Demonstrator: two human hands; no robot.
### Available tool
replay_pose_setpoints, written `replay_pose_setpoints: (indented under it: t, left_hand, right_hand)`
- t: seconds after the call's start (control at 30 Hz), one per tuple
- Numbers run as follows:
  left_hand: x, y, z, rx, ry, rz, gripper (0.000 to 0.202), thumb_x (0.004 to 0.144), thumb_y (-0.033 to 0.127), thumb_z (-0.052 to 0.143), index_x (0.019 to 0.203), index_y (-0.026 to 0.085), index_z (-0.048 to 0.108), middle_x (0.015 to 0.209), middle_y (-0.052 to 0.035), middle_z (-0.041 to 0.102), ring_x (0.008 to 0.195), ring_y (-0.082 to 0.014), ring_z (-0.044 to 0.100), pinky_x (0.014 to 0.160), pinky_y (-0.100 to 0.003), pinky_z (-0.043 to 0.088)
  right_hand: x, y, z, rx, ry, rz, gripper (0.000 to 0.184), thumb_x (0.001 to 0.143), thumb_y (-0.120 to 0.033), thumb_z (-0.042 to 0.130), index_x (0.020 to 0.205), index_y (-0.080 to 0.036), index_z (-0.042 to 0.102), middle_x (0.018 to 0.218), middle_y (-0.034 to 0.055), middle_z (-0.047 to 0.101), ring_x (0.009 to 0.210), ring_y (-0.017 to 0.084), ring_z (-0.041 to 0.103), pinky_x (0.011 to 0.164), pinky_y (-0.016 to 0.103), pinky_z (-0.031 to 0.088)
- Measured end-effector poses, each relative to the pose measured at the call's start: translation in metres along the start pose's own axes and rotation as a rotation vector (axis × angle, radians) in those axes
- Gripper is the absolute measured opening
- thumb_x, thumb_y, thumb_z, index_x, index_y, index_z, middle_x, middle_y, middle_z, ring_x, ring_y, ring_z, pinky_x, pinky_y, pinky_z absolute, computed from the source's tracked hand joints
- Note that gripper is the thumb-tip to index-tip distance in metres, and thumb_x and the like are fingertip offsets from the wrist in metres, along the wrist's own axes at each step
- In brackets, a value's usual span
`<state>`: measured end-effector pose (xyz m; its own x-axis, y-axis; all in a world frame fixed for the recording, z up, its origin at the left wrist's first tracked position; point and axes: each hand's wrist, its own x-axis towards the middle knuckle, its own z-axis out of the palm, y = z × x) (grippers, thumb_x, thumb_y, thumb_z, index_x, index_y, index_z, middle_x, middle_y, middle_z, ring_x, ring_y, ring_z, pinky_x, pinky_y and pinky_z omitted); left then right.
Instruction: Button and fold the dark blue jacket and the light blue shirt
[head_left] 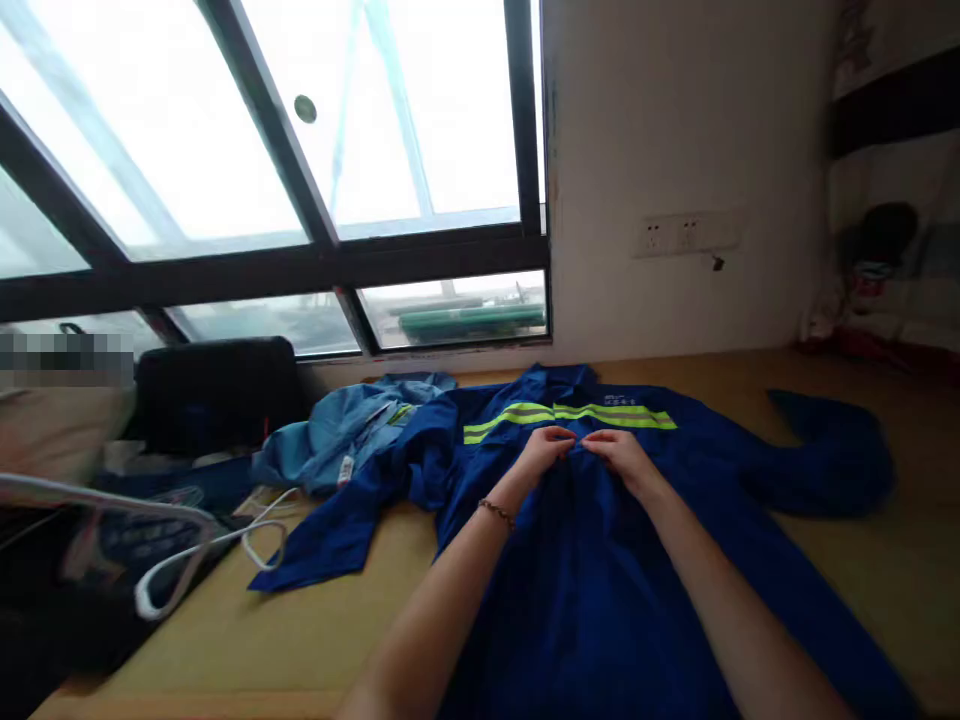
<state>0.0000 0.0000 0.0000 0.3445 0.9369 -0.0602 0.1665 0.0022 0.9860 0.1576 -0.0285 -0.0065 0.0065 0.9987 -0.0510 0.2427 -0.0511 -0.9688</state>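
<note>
Overhead and to the left, a dark-framed window (277,180) takes up much of the view, with a pale wall (697,110) to its right. Beneath them runs a yellowish-brown surface (225,650). On it lies a dark blue garment (585,600), spread across the middle from near the wall towards the person, collar at the far end. Its left sleeve stretches out to the left, while its right one bends back on itself near the far right. A black bag (217,395) stands at the far left below the window, and a crumpled light blue garment (322,440) sits between it and the dark one. Both hands are at the dark blue garment's front, just below the chest: the left hand (551,450) and the right hand (616,455) each pinch the cloth, fingertips almost meeting. Whether they touch, I cannot tell. A white cord (150,507) loops at the left, near the left cuff. A socket strip (686,233) is fixed to the wall. Above the fingers, a yellow-green reflective band (611,414) crosses the chest. Smallest is a bracelet (497,513) around the left wrist.
</note>
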Motion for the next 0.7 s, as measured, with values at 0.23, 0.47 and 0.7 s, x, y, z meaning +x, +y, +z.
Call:
replay_pose_setpoints:
  t: [0.23,0.47,0.7]
  left_hand:
    - [-0.014,-0.029,0.000,-0.304,0.005,0.020,0.035,0.064,0.036,0.065,0.091,0.013,0.063,0.072,-0.0035,0.060,0.055,-0.0072,0.050,0.049,-0.018,0.039]
    - [-0.017,-0.034,-0.002,-0.347,0.103,0.083,0.031,0.065,0.033,0.064,0.088,0.013,0.063,0.074,-0.0036,0.061,0.057,-0.0089,0.053,0.052,-0.020,0.042]
    - [-0.021,-0.027,-0.004,-0.361,0.070,0.165,0.027,0.065,0.025,0.064,0.089,0.012,0.063,0.065,-0.0017,0.059,0.054,-0.0073,0.050,0.050,-0.017,0.036]
  right_hand:
    - [-0.018,-0.013,0.027,-0.460,0.205,-0.549,0.016,0.075,-0.029,0.050,0.070,-0.018,0.061,0.070,0.0026,0.058,0.064,0.013,0.053,0.061,0.024,0.039]
    - [-0.027,-0.011,0.036,-0.678,0.212,-0.475,0.022,0.075,-0.038,0.053,0.065,-0.018,0.052,0.067,0.0009,0.053,0.060,0.012,0.050,0.056,0.023,0.037]
    - [-0.026,-0.011,0.041,-0.660,0.183,-0.491,0.028,0.072,-0.040,0.055,0.089,-0.018,0.056,0.088,0.0049,0.056,0.079,0.017,0.054,0.067,0.025,0.041]
